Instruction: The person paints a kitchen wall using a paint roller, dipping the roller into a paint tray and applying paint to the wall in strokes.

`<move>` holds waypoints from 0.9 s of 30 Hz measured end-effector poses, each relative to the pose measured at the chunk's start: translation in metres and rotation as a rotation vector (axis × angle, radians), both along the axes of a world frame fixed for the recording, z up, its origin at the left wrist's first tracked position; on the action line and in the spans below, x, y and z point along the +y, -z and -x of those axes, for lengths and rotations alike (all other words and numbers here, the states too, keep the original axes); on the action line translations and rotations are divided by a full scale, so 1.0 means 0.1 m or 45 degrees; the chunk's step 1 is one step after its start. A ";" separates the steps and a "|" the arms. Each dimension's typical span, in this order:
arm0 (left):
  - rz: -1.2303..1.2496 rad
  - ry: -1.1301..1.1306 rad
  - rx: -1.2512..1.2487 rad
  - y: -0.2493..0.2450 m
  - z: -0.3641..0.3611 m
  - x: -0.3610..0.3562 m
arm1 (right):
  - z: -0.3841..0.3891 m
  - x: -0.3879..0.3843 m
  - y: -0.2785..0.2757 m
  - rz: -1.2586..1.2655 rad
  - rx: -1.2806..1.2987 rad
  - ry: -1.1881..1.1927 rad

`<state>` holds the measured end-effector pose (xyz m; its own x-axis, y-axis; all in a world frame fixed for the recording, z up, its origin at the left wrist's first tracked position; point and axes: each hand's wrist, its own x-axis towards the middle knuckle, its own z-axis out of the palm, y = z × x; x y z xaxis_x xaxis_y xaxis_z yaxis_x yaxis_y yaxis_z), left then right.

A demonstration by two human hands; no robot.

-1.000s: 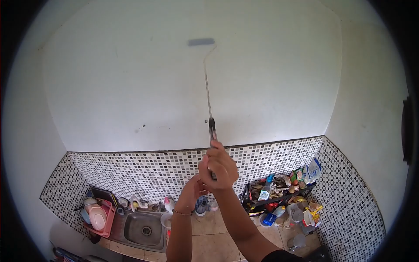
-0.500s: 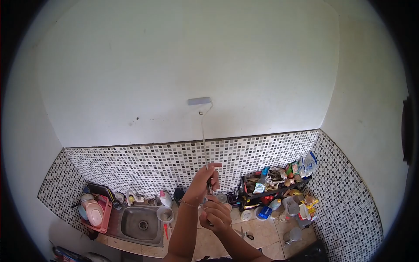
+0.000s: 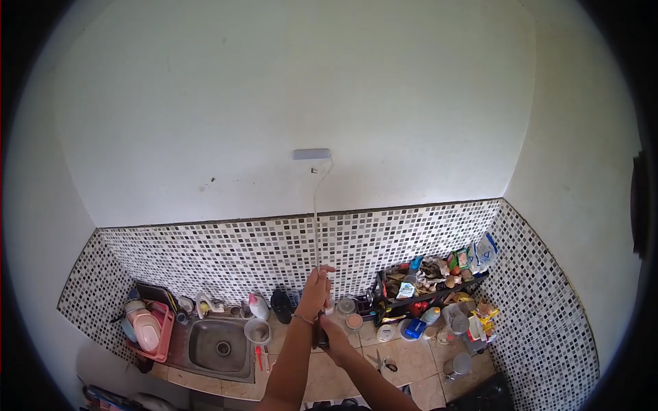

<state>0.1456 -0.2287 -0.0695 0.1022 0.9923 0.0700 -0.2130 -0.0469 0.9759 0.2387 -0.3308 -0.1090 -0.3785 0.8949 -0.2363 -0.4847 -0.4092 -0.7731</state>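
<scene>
A paint roller (image 3: 311,154) with a pale sleeve lies against the white wall, its thin frame running down past the tiles to my hands. My left hand (image 3: 314,290), with a bracelet at the wrist, is the upper one and is closed round the roller's lower shaft, one finger sticking out to the right. Below it, my right hand (image 3: 335,341) grips the dark handle at the roller's lower end. Part of the handle is hidden behind my left wrist and hand.
A steel sink (image 3: 221,348) and a pink dish rack (image 3: 163,329) are on the left. Along the counter stand a white tub (image 3: 258,331), a dark bottle (image 3: 281,305) and jars. Scissors (image 3: 385,363) lie nearer me. A black rack (image 3: 411,301) holds packets at the right.
My right hand has turned and shifted its hold on the handle, which shows more now. My left hand has moved slightly left. The roller sleeve stays at about the same place on the wall, more level.
</scene>
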 end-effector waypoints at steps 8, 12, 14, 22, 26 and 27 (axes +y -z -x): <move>-0.274 -0.421 0.651 0.36 -0.07 0.14 | 0.12 0.17 0.23 0.210 -0.376 0.046; -0.424 -0.441 0.445 0.40 -0.06 0.76 | 0.17 0.57 0.01 -0.020 -0.553 0.187; -0.488 -0.435 0.508 -0.12 -0.04 0.94 | 0.18 0.78 -0.37 -0.130 -0.632 0.254; -0.503 -0.505 0.746 -2.66 -0.03 1.31 | 0.14 1.34 -2.37 -0.573 -0.432 0.391; -0.649 -0.619 0.835 -3.57 -0.01 1.42 | 0.13 1.40 -3.17 -0.746 -0.464 0.444; -0.683 -0.641 0.862 -3.75 0.01 1.49 | 0.13 1.43 -3.33 -0.774 -0.468 0.455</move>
